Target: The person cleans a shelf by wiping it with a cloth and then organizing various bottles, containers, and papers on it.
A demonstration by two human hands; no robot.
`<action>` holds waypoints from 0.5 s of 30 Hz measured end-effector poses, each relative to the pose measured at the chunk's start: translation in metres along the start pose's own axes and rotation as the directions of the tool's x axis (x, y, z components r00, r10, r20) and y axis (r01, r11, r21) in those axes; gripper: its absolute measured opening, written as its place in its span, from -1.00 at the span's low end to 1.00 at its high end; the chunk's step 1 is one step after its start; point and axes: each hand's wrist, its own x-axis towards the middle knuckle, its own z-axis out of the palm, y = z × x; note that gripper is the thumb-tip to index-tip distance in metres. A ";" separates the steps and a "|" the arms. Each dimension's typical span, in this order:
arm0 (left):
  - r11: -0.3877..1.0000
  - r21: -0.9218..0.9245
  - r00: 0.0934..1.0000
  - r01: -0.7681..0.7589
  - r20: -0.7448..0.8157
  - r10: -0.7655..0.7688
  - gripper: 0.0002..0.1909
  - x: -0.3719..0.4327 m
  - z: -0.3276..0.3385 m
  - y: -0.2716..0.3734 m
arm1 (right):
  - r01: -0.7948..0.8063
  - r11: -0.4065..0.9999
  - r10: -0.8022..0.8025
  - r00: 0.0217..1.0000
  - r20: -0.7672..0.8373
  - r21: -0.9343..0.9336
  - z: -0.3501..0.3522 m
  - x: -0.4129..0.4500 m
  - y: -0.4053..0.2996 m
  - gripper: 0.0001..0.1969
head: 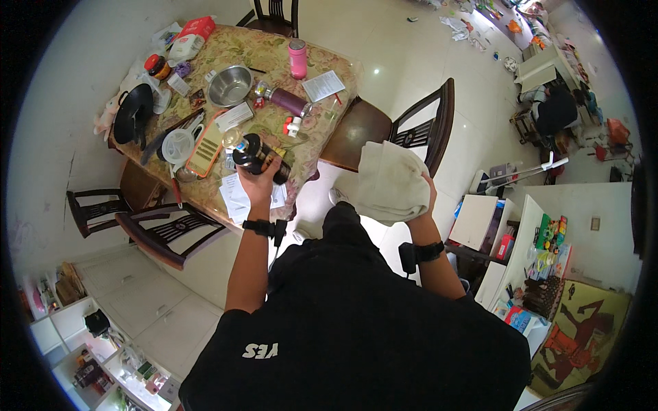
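My left hand point(261, 181) grips a dark bottle point(255, 155) with a pale gold cap, tilted over the near edge of the table point(321, 149). In my right hand point(425, 205) is a folded off-white cloth point(393, 182), held beside a wooden chair to the right of the table. Near the bottle lie an orange-framed grater point(206, 149), a white box point(234, 117) and printed papers point(235, 198). A clear plastic strainer or bowl point(178, 146) rests left of the grater. Farther back are a steel bowl point(230, 86) and a purple bottle point(288, 101) lying on its side.
A black wok point(133, 113) stands at the table's left, a pink tumbler point(297, 60) at its far side. Wooden chairs surround the table, one point(360, 126) close to the cloth. A person point(556, 109) sits at the far right. Shelves point(514, 241) hold boxes at the right.
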 end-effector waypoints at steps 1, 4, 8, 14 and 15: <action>0.998 0.060 0.999 -0.015 -0.036 0.017 -0.25 0.015 0.010 -0.005 | 0.049 0.999 -0.049 0.999 0.005 -0.023 0.001 0.002 -0.006 -0.39; 0.939 0.337 0.987 -0.063 -0.119 0.109 -0.15 0.067 0.003 -0.038 | -0.057 0.997 0.053 0.995 0.080 0.050 0.006 0.019 -0.020 -0.42; 0.820 0.572 0.981 0.038 -0.177 0.078 -0.02 0.114 0.024 -0.059 | -0.075 0.997 0.076 0.997 -0.029 0.033 0.016 0.046 -0.031 -0.40; 0.763 0.638 0.982 0.107 -0.187 0.019 0.08 0.140 0.063 -0.089 | -0.140 0.990 0.137 0.987 -0.084 -0.025 0.028 0.077 -0.064 -0.39; 0.757 0.644 0.981 0.111 -0.192 0.019 0.08 0.140 0.060 -0.094 | -0.192 0.981 0.193 0.978 -0.076 0.024 0.027 0.084 -0.067 -0.38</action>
